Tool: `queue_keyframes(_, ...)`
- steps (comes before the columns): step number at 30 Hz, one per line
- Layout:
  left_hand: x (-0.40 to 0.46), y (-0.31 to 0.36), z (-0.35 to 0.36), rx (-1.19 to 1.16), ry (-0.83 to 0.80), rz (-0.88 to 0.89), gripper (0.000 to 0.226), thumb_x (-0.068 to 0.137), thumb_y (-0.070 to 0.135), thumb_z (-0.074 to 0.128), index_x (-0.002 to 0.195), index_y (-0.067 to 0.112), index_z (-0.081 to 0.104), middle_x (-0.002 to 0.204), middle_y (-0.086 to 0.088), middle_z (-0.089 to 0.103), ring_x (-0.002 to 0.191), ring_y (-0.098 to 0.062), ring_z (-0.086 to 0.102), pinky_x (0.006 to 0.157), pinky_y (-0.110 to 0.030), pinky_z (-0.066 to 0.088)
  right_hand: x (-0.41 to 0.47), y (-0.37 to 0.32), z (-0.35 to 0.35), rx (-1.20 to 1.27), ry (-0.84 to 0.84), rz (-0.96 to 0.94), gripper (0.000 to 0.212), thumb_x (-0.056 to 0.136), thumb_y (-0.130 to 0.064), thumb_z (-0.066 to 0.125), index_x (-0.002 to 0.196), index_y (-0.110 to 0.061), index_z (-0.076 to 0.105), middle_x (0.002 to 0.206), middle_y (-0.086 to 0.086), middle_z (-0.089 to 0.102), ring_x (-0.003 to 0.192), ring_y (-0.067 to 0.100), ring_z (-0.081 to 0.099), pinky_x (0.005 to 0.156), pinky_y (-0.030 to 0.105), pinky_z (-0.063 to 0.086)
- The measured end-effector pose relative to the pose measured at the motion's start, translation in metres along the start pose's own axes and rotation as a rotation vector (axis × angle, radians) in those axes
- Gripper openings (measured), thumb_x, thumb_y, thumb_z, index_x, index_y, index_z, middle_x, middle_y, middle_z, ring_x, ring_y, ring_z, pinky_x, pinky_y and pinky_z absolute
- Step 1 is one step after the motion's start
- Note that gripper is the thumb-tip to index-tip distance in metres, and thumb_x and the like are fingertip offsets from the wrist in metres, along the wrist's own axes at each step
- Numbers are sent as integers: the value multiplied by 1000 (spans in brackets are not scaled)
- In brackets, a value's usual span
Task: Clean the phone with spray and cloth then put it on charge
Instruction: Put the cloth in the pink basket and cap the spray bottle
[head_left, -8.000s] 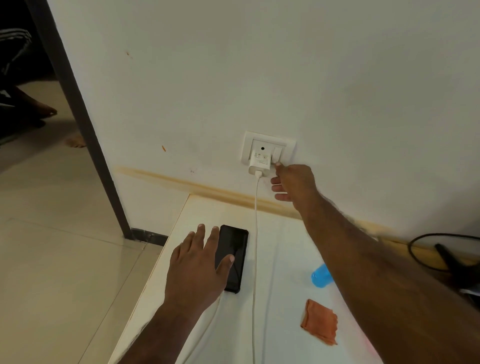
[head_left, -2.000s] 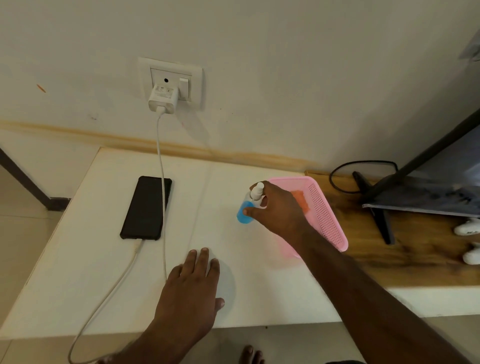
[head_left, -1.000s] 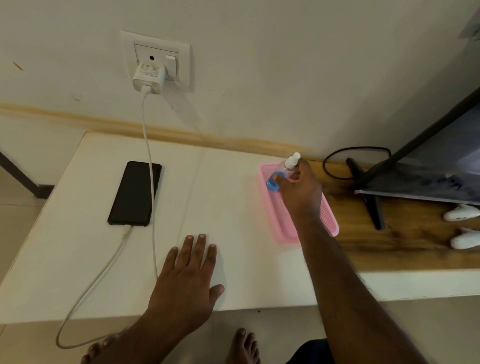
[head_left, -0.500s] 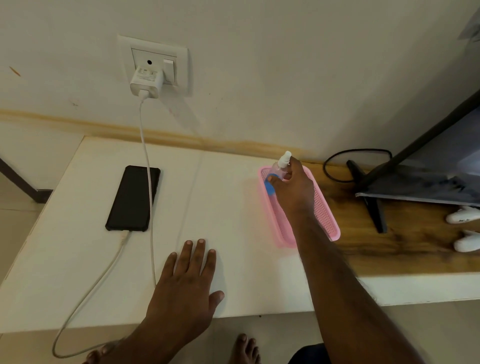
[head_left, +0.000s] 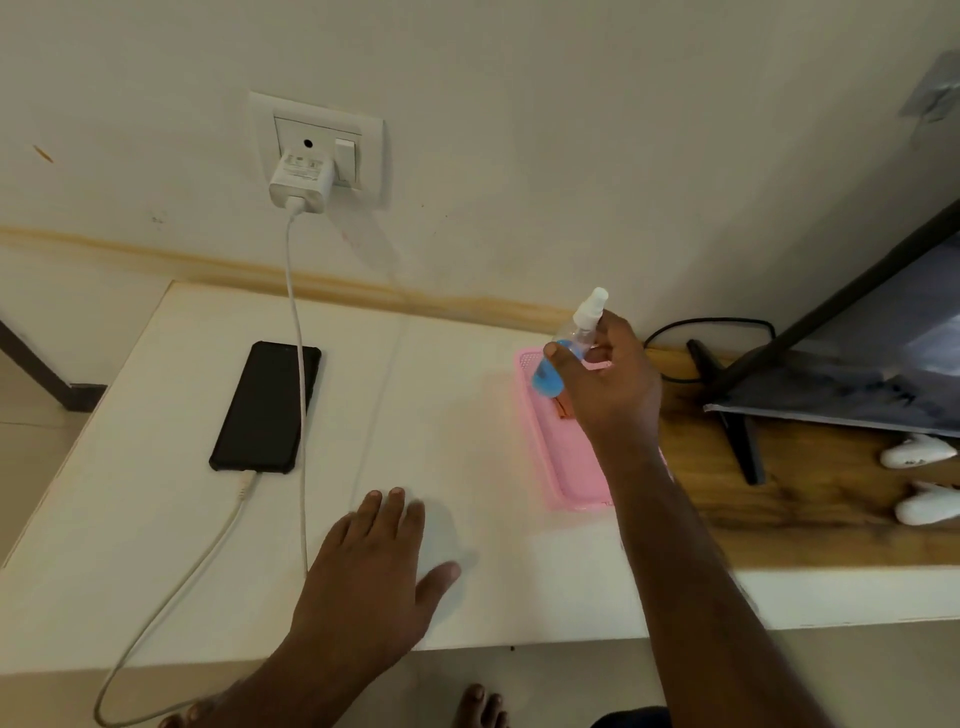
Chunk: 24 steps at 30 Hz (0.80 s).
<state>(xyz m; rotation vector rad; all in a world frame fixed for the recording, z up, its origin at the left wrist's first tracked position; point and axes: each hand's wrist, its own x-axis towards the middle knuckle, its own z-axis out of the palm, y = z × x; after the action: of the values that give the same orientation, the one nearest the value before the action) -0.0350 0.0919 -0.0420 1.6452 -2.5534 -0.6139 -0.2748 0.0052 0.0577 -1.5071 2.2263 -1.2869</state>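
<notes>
A black phone (head_left: 266, 406) lies face up on the left of the white table (head_left: 156, 519), its near end plugged into a white cable (head_left: 297, 364). That cable runs up to a white charger (head_left: 301, 179) in the wall socket. My right hand (head_left: 605, 384) grips a small spray bottle (head_left: 569, 345) with blue liquid and a white nozzle, tilted over the far end of a pink basket (head_left: 569, 467). An orange cloth (head_left: 563, 408) shows inside the basket, mostly hidden by my hand. My left hand (head_left: 376, 566) rests flat on the table near the front edge.
A wooden surface (head_left: 779, 499) adjoins the table on the right, carrying a dark stand (head_left: 727, 410), a black cable loop (head_left: 711, 332) and two white objects (head_left: 919, 478). The wall stands directly behind the table. My toes show below the table's front edge.
My right hand has carried the spray bottle from the table to above the far end of the pink basket. The left hand stays flat on the table.
</notes>
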Motion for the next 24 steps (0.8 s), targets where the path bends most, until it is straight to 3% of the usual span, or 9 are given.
queue_keyframes(5, 14, 12, -32, -491, 206, -149, 102, 71, 96, 16, 153, 36, 21, 156, 9, 40, 137, -16, 46, 109, -37, 38, -25, -44, 4, 155, -358, -42, 45, 73, -56, 77, 109, -40, 57, 94, -25, 64, 86, -3, 61, 62, 9, 50)
queue_keyframes(8, 22, 17, -49, -630, 332, -128, 93, 76, 82, 37, 152, 30, 28, 152, 5, 46, 132, -18, 51, 103, -33, 41, -41, -59, 18, 131, -569, -91, 47, 69, -57, 79, 106, -39, 58, 95, -28, 64, 86, -1, 62, 67, 12, 54)
queue_keyframes(11, 26, 14, -62, -692, 385, -133, 84, 76, 68, 43, 142, 16, 46, 126, -2, 64, 108, -19, 63, 90, -23, 41, -53, -64, 27, 136, -680, -154, 50, 65, -60, 78, 106, -38, 60, 95, -22, 67, 87, 3, 65, 72, 20, 58)
queue_keyframes(14, 26, 10, -65, -675, 385, -154, 73, 80, 64, 46, 138, 20, 46, 109, 13, 54, 92, -9, 57, 81, -18, 42, -42, -59, 15, 208, -779, -141, 43, 67, -58, 79, 106, -46, 65, 99, -21, 71, 89, 5, 69, 69, 18, 57)
queue_keyframes(16, 26, 9, -64, -700, 360, -175, 68, 79, 67, 46, 133, 25, 45, 110, 16, 50, 92, -10, 57, 83, -22, 44, -25, -38, -1, 276, -678, -3, 35, 72, -53, 78, 105, -44, 68, 98, -13, 74, 87, 10, 71, 67, 28, 60)
queue_keyframes(18, 25, 7, -62, -699, 346, -177, 67, 78, 69, 45, 130, 27, 44, 110, 17, 50, 88, -9, 57, 83, -23, 43, -10, -9, -12, 108, -469, 78, 23, 83, -42, 74, 103, -31, 70, 90, -9, 73, 85, 13, 70, 70, 35, 60)
queue_keyframes(19, 25, 6, -62, -691, 341, -176, 68, 78, 70, 44, 130, 27, 44, 110, 17, 50, 87, -8, 56, 82, -23, 43, -5, 8, -14, -99, -431, 82, 18, 87, -35, 73, 103, -27, 69, 89, -11, 70, 84, 12, 68, 70, 29, 56)
queue_keyframes(21, 25, 6, -61, -680, 335, -178, 69, 78, 70, 44, 132, 27, 44, 111, 18, 49, 88, -8, 55, 83, -22, 42, -5, 32, -10, -440, -517, 126, 23, 87, -27, 74, 109, -24, 68, 97, -10, 67, 83, 8, 61, 71, 19, 45)
queue_keyframes(24, 24, 7, -59, -665, 333, -171, 68, 79, 70, 44, 132, 27, 44, 112, 19, 47, 90, -7, 54, 84, -22, 42, -10, 49, 2, -497, -654, 268, 32, 81, -21, 79, 111, -24, 67, 111, -3, 68, 92, 17, 60, 88, 33, 51)
